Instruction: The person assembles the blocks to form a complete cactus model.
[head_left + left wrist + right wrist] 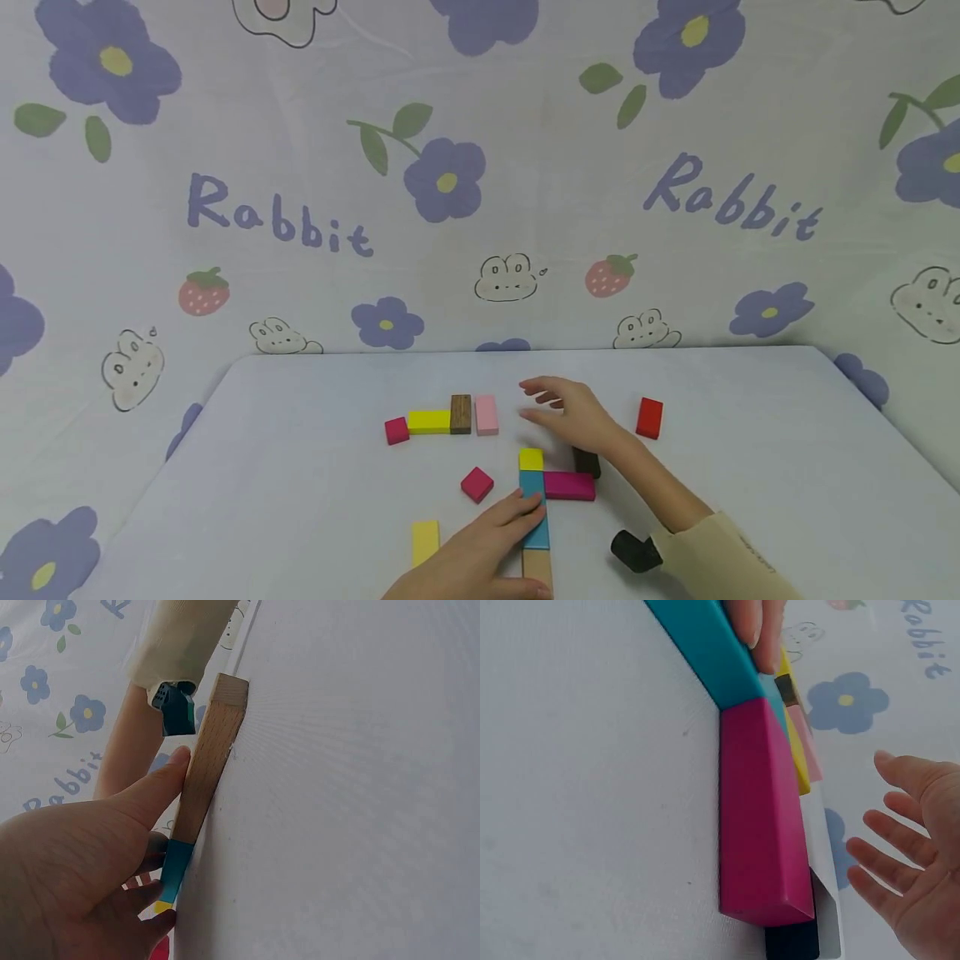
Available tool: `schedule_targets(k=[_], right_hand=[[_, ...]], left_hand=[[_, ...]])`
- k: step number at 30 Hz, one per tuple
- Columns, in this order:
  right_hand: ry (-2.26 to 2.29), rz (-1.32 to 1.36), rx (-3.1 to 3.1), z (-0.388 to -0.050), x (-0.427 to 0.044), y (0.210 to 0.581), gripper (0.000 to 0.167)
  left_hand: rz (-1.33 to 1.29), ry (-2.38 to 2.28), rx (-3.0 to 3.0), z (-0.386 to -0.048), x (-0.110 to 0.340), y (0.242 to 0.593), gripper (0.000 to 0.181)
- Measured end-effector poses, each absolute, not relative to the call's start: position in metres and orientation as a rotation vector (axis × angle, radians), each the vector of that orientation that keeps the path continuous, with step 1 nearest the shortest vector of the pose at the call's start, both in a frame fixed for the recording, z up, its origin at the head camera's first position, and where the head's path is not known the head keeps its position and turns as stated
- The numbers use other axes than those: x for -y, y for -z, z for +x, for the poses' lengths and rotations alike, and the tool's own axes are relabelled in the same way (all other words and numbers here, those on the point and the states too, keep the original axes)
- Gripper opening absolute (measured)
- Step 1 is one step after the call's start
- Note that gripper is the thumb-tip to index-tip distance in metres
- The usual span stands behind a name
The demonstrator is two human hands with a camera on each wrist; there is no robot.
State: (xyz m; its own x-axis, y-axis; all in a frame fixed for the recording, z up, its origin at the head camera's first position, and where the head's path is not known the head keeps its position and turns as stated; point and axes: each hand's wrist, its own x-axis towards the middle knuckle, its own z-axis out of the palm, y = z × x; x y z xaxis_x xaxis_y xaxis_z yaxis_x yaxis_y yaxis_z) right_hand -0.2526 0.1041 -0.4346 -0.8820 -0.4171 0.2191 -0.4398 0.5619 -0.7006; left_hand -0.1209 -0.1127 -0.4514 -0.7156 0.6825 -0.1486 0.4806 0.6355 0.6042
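blue block (532,481) beneath outstretched left fingers (527,526), right fingers (546,384) parted, empty

"Rabbit" lettering (279,220), twice, on patterned backdrop (540,200)

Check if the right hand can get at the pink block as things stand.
Likely yes: the right hand is open and empty, just to the right of the pink block, with nothing visible between them. The left hand is lower down, out of the way.
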Motion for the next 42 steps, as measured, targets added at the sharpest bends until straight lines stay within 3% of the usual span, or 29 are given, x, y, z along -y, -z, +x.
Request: schedule_targets(k=[17, 42], right_hand=[[-1.091, 0.44, 2.633, -0.225, -0.15, 0.412, 0.046], [-1.052, 0.255, 2.75, -0.224, -0.222, 0.408, 0.059]], left_hand=[[0.87, -0.779, -2.476, -0.121, 0.11, 0.453, 0.085], [0.924, -0.744, -2.516, -0.12, 0.112, 0.452, 0.087]])
